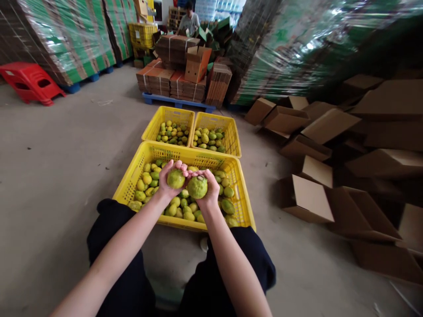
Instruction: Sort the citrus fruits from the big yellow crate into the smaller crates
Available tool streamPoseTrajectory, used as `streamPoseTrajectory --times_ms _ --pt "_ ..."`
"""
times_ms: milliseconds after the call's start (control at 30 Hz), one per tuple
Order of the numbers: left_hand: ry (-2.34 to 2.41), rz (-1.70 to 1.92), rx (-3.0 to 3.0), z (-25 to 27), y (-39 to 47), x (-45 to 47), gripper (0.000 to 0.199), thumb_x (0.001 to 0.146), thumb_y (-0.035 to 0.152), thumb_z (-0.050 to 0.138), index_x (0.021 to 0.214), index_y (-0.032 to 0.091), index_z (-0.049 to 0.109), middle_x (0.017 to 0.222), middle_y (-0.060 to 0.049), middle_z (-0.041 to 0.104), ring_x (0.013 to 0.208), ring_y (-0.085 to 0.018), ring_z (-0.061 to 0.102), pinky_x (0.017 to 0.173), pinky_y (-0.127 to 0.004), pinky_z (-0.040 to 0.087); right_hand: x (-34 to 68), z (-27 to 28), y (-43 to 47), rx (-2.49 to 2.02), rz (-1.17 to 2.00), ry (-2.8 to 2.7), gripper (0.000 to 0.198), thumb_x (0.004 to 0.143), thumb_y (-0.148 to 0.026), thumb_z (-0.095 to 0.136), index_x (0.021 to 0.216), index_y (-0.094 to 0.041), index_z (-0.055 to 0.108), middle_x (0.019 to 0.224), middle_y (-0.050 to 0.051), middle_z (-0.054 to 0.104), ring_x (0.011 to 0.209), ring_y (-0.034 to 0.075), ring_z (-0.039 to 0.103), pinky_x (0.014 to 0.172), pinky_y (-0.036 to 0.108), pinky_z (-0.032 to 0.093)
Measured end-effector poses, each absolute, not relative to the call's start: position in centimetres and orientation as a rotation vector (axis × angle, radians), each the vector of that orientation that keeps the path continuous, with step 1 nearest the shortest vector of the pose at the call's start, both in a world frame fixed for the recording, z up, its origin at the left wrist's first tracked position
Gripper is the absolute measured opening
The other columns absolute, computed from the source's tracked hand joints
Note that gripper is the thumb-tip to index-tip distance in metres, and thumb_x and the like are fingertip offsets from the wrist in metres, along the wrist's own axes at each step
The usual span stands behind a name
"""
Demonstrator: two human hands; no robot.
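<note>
My left hand (164, 179) holds a round yellow-green lemon (176, 178), its fingers curled around the far side. Beside it my right hand (212, 190) cups a greener, bumpy lemon (197, 187) with a brownish stem end. The fingertips of both hands come close together between the two fruits; whether they touch I cannot tell. Both hands are above a large yellow crate (243, 189) that stands just in front of my knees. Inside it lie several green and yellow lemons (189, 215), partly hidden by my hands and forearms.
Two smaller yellow crates, a left one (150, 127) and a right one (235, 136), hold more lemons beyond. Flattened cartons (188, 90) sit on a blue pallet (178, 104). Open cardboard boxes (313, 198) crowd the right. A red stool (29, 81) stands left; a person (189, 21) is behind.
</note>
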State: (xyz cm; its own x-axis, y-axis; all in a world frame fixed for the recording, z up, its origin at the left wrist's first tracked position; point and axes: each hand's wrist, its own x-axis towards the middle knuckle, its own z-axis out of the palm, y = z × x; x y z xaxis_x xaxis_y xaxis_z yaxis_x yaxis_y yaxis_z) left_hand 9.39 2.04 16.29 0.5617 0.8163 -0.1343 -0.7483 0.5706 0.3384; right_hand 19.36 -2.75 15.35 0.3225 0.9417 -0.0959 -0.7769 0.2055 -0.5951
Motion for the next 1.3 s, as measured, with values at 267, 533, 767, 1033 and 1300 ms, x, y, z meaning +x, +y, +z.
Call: streamPoseTrajectory --times_ms 267,533,767,1033,1300 --pt "0.478 1.023 -0.158 16.3 2.6 10.2 0.022 0.093 0.023 0.047 0.076 0.016 0.059 0.071 -0.002 0.061 0.07 -0.009 0.062 0.075 -0.018 0.055 19.4 14.7 -1.7 -0.5 1.256 0.029 0.022 0.078 -0.023 0.055 0.094 -0.017 0.069 0.085 0.004 0.074 0.081 0.019 0.07 0.094 0.039 0.055" --pt "0.428 1.129 0.014 16.6 2.7 10.3 0.02 0.092 0.022 0.054 0.076 0.017 0.065 0.075 0.0 0.067 0.07 -0.008 0.065 0.074 -0.019 0.054 19.5 15.5 -2.0 -0.481 1.29 -0.023 0.026 0.085 -0.026 0.051 0.106 -0.021 0.066 0.093 0.003 0.075 0.085 0.02 0.072 0.077 0.037 0.06" --pt "0.426 1.106 0.013 16.9 2.3 10.3 0.026 0.092 0.028 0.05 0.079 0.017 0.069 0.082 -0.005 0.073 0.088 -0.015 0.07 0.087 -0.026 0.054 19.1 15.4 -2.3 -0.443 1.268 -0.015 0.027 0.08 -0.027 0.052 0.104 -0.024 0.064 0.091 0.001 0.075 0.081 0.019 0.07 0.08 0.037 0.059" --pt "0.461 1.096 -0.144 16.4 2.8 9.7 0.029 0.093 0.03 0.042 0.084 0.013 0.064 0.072 -0.006 0.065 0.076 -0.016 0.068 0.077 -0.027 0.058 19.3 16.3 -2.9 -0.429 1.352 -0.041 0.04 0.079 -0.03 0.047 0.114 -0.018 0.061 0.101 0.009 0.073 0.09 0.023 0.067 0.08 0.041 0.057" --pt "0.462 0.967 -0.111 16.4 3.1 9.9 0.031 0.098 0.028 0.036 0.104 0.011 0.061 0.088 -0.013 0.064 0.079 -0.018 0.065 0.065 -0.028 0.058 20.3 16.4 -2.6 -0.501 1.369 -0.025 0.025 0.083 -0.029 0.049 0.101 -0.015 0.061 0.088 0.01 0.07 0.096 0.025 0.067 0.085 0.045 0.059"
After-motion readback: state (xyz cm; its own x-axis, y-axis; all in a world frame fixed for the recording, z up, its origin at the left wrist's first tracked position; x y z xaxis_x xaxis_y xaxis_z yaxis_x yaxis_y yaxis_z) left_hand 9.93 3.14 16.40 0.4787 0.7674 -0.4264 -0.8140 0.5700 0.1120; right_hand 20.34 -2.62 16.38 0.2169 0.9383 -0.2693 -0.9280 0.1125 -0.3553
